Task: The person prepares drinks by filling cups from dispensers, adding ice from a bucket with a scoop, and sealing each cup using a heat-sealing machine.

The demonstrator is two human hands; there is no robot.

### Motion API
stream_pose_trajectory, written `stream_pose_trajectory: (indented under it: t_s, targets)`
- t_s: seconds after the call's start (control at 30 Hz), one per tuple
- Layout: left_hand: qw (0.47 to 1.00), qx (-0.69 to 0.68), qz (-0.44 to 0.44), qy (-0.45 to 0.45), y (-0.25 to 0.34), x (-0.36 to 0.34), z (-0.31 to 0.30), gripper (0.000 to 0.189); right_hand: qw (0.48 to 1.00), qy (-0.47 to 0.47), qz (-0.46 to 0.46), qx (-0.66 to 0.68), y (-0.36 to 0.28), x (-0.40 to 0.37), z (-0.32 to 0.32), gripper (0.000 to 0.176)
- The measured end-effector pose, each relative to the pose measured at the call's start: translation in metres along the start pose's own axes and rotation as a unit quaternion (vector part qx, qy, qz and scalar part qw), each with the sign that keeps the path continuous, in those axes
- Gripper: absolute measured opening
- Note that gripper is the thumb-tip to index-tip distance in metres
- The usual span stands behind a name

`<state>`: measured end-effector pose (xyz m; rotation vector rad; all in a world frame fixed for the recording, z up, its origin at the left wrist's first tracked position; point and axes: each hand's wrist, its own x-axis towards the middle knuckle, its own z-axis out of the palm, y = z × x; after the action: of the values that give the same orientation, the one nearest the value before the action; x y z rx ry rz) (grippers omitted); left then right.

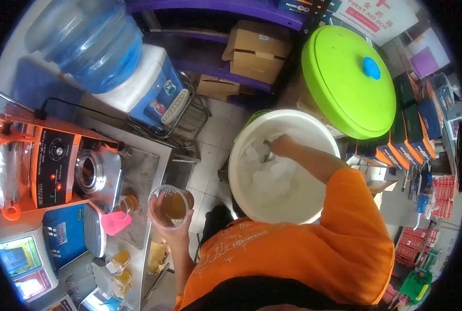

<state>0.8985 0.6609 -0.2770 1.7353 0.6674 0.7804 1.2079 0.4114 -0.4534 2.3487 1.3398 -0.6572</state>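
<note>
Looking down through the head view, we have our left hand curled around a clear plastic cup of brown drink, its fingers closed about the wall, near the edge of the counter. Our right hand reaches inside a round white tub, its fingers bent around what looks like a metal scoop; their exact grip we cannot tell. The scoop sits among ice chunks, which lie inside the tub. Beside the tub stands a container under a lime-green lid with a blue knob. On the counter we see a pink cup, near an orange-and-black cup-sealing machine.
</note>
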Motion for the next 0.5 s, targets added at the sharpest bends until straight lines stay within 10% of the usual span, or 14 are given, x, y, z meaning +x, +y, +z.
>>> stream_pose_trajectory:
  t_s: [0.5]
  targets:
    - [0.991,0.028,0.042,-0.124,-0.011,0.019,0.058,0.086,0.977,0.089,-0.088,0.170,-0.020,-0.126,-0.020,0.031]
